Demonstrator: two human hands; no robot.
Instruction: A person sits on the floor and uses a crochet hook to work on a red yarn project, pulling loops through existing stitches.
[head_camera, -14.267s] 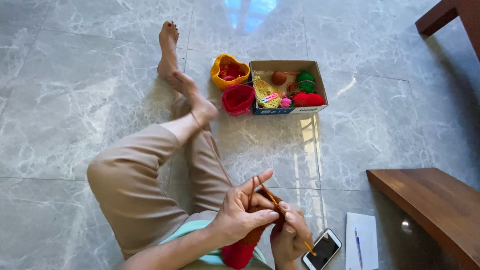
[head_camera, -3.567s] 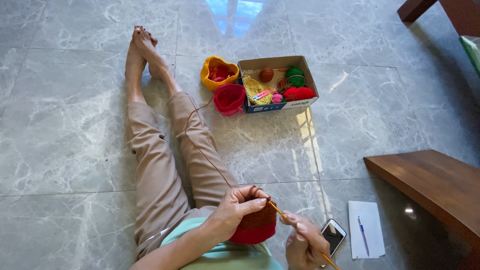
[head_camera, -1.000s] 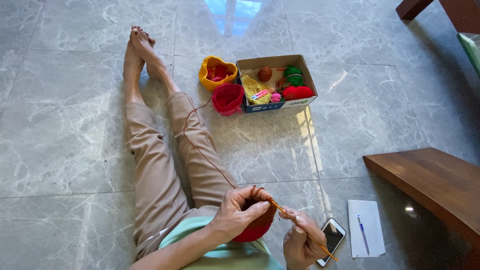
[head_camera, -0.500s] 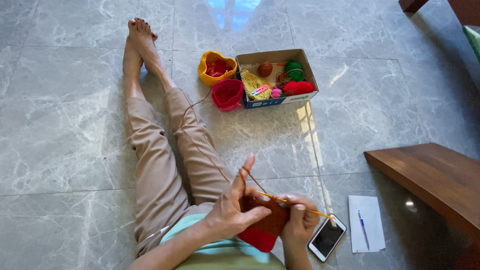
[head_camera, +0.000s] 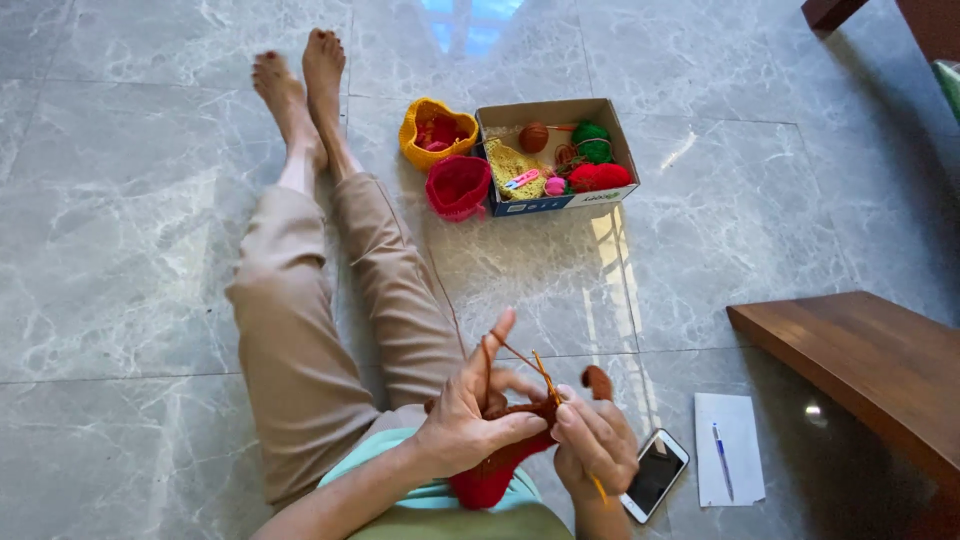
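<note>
Both hands meet over my lap: my left hand (head_camera: 470, 420) pinches the red crochet piece (head_camera: 495, 470) with thumb and fingers, forefinger raised with the yarn (head_camera: 440, 290) looped over it, while my right hand (head_camera: 598, 447) is closed around the hook (head_camera: 545, 375), whose tip is in the piece. That yarn runs along my leg (head_camera: 395, 280) toward a red basket (head_camera: 457, 186). Beside it sit a yellow basket (head_camera: 420, 120) and a cardboard box (head_camera: 555, 203) of yarn balls. A phone (head_camera: 655, 474), paper (head_camera: 728, 460) with pen (head_camera: 722, 458), and a wooden bench (head_camera: 870, 370) lie to my right.
</note>
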